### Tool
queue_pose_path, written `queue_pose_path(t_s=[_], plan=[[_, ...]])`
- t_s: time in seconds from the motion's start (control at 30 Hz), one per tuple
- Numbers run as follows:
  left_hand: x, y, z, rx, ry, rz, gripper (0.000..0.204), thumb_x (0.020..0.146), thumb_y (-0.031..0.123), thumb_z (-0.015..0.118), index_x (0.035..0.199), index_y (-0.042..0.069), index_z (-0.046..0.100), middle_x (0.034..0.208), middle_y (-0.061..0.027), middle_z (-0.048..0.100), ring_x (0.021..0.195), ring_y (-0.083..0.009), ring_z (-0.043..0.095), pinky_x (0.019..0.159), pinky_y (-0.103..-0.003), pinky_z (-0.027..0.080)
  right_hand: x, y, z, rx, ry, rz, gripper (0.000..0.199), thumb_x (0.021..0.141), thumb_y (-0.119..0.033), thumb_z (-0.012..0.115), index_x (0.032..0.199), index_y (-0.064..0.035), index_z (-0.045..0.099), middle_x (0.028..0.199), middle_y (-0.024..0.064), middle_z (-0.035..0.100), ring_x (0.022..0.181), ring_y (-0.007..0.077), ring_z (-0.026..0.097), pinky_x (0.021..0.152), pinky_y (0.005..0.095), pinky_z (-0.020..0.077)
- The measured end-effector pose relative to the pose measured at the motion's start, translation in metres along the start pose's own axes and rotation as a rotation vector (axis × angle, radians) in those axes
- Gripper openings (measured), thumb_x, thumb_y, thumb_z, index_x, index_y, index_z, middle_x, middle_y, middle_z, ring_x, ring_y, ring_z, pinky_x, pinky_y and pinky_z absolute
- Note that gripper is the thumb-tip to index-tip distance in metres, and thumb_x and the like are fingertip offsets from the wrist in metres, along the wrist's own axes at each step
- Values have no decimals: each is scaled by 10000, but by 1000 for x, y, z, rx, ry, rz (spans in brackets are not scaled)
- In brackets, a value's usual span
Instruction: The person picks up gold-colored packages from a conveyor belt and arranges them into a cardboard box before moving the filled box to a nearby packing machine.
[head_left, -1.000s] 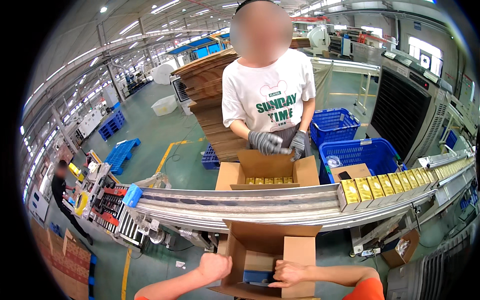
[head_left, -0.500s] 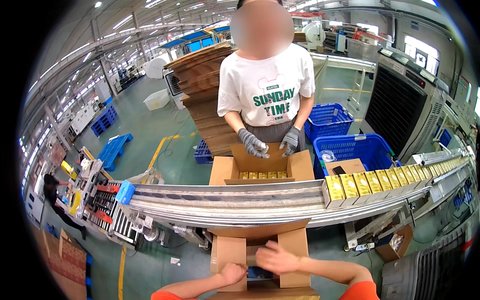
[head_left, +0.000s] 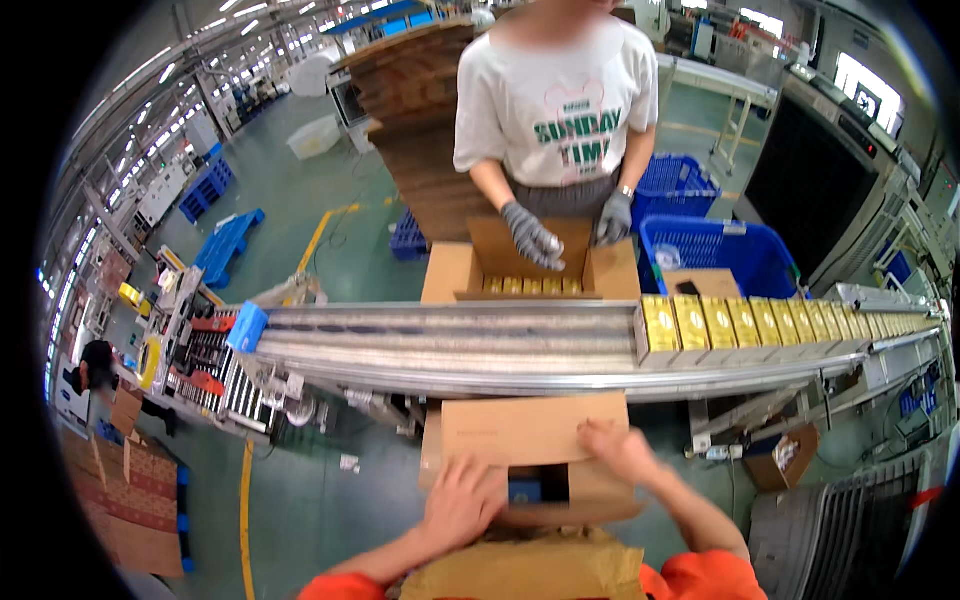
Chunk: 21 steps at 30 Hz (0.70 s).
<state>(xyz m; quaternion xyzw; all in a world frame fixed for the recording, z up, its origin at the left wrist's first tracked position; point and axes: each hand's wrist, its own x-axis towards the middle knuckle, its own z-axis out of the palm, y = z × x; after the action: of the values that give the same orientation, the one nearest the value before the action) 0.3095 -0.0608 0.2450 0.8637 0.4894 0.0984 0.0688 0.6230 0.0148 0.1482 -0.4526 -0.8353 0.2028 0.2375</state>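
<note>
Left hand (head_left: 462,500): lies flat, fingers spread, on the near flap of the cardboard box (head_left: 530,450) at its left corner; it grips nothing, only presses down.
Right hand (head_left: 618,450): also open, palm down on the far flap near the box's right side, fingers bent over the flap.
Cardboard box: sits just below the conveyor (head_left: 480,345), right in front of the person; its flaps are nearly folded shut, with a small dark gap in the middle where something blue (head_left: 524,490) shows (what it is, I cannot tell).
Conveyor: a long metal belt running across the room from left to right, between the two people.
Yellow cartons (head_left: 760,322): a row of small ones standing side by side on the belt's right half, touching each other.
Co-worker: a person in a white shirt stands on the far side, grey-gloved hands (head_left: 533,237) over an open box (head_left: 530,275) that holds more yellow cartons.
Blue crates (head_left: 715,250): on the floor behind the belt, to the co-worker's side.
Flattened cardboard stack (head_left: 410,110): a tall pile beside the co-worker.
</note>
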Motion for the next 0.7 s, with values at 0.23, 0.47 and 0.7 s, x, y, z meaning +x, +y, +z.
queue_pose_path(t_s=[0.23, 0.47, 0.7], plan=[[37, -46, 67, 134, 88, -148, 522, 886, 419, 513, 1356, 199, 452, 1439, -174, 321, 1351, -414, 204, 1066, -597, 161, 10, 13, -5, -238, 273, 311, 889, 748, -406, 724, 1396, 11, 280, 1480, 262, 156, 1365, 402, 207, 1073, 443, 271], [-3, -73, 71, -90, 141, -541, 594, 908, 415, 483, 1416, 141, 342, 1505, -195, 142, 1372, -432, 115, 1064, -604, 135, -3, -38, 6, 638, 237, 618, 1066, 724, -344, 764, 1434, 42, 69, 1466, 279, 170, 1368, 373, 216, 1091, 367, 266], [16, -65, 69, 138, 14, -536, 653, 911, 396, 469, 1436, 67, 263, 1501, -232, 119, 1384, -415, 100, 1073, -569, 148, -10, -40, 1, 297, 170, 604, 1123, 708, -428, 758, 1424, 65, 48, 1451, 270, 219, 1356, 373, 242, 1086, 380, 279]])
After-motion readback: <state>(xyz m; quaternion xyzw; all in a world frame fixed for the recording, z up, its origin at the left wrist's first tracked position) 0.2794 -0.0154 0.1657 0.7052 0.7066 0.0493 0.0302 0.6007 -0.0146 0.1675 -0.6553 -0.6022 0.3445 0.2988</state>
